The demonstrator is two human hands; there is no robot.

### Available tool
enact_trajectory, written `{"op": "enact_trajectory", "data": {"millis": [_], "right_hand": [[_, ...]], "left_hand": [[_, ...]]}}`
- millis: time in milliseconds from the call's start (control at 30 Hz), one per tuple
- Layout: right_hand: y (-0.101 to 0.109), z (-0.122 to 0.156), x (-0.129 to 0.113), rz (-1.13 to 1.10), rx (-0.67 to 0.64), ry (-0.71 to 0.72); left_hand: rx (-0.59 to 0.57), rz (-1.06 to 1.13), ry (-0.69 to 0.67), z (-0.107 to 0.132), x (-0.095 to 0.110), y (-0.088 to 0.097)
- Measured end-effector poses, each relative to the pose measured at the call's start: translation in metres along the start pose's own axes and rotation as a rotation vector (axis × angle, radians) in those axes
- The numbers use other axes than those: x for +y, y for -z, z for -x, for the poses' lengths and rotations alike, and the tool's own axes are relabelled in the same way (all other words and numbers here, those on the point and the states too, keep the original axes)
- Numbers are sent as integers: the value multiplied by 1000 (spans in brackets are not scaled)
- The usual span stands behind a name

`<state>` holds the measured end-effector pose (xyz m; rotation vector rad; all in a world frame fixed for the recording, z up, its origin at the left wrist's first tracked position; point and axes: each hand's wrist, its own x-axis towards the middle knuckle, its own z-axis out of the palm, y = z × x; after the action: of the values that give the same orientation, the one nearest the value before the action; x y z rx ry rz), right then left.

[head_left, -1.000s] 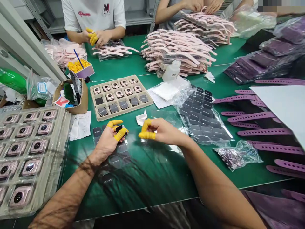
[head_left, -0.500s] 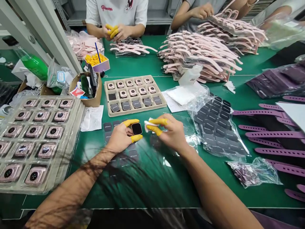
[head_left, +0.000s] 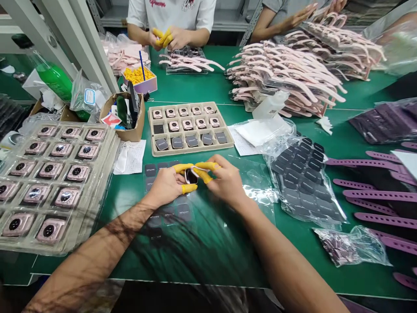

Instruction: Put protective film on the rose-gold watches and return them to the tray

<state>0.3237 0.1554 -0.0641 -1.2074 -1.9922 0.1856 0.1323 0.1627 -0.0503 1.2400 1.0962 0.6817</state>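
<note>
My left hand (head_left: 167, 186), with yellow finger cots on thumb and forefinger, pinches a small square watch case (head_left: 190, 176) with a dark screen. My right hand (head_left: 226, 180), also in yellow cots, presses a small white wipe (head_left: 196, 166) against the top of the case. Both hands meet over a clear sheet of dark screen films (head_left: 169, 208) on the green table (head_left: 202, 243). Just beyond them lies a beige tray (head_left: 153, 132) of watch cases and dark screens.
Clear blister trays of pink watch cases (head_left: 48, 174) stack at the left. A bag of dark films (head_left: 302, 178) lies right, purple straps (head_left: 374, 195) beyond it. Pink straps (head_left: 286, 74) pile at the back, where two other people work. A cardboard box (head_left: 125, 115) stands behind.
My right hand picked up the white wipe and brought it onto the watch case in my left hand. The view shifted left and forward.
</note>
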Motion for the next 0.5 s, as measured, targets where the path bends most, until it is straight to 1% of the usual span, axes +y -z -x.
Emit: {"op": "enact_trajectory", "data": {"millis": [67,100,200,300,367,433,500], "right_hand": [[0,1,-2,19,45,3],[0,2,-3,7,48,29],[-1,3,-4,16,48,101],[1,3,1,137,107,46],[1,3,3,129,161,12],[0,5,4,45,142,43],[1,6,7,11,69,63]], "left_hand": [[11,4,30,-1,-1,0],[2,30,33,-1,-1,0],[-18,94,4,-2,-4,0],[30,80,-15,-2,-7,1],[48,61,-16,-2,-8,1],[38,63,-19,-2,-9,0],[45,93,-21,0,-8,0]]}}
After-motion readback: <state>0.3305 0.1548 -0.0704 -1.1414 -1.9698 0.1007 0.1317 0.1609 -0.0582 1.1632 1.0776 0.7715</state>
